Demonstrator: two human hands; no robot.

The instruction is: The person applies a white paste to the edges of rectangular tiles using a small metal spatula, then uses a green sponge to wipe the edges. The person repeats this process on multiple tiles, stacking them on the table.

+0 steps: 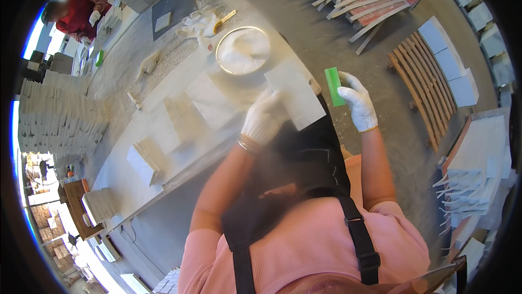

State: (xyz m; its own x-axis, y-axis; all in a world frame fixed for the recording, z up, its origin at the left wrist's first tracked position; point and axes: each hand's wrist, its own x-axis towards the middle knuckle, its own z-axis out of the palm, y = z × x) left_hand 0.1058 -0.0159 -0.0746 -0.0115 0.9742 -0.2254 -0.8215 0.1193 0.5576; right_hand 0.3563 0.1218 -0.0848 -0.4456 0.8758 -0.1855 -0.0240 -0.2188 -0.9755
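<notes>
My left hand (263, 117), in a white knitted glove, grips a thin pale rectangular tile (298, 97) by its left edge. The tile is held tilted over the table's right edge, in front of my black apron (310, 152). To the right of the tile, my gloved right hand (360, 104) pinches a green rectangular block (332, 86) between thumb and fingers, apart from the tile. Beyond the tile stands a round basin with a gold-coloured rim (243, 27), holding white powder or paste (239, 52). Left of my left hand, pale tiles (209, 98) lie on the table.
A dusty worktable (179, 73) runs away to the far end, bearing white gloves (196, 25) and tall tile stacks (60, 112). A person in red (81, 14) works at the far left. On the right are a wooden pallet (421, 84) and strapped strips (348, 0).
</notes>
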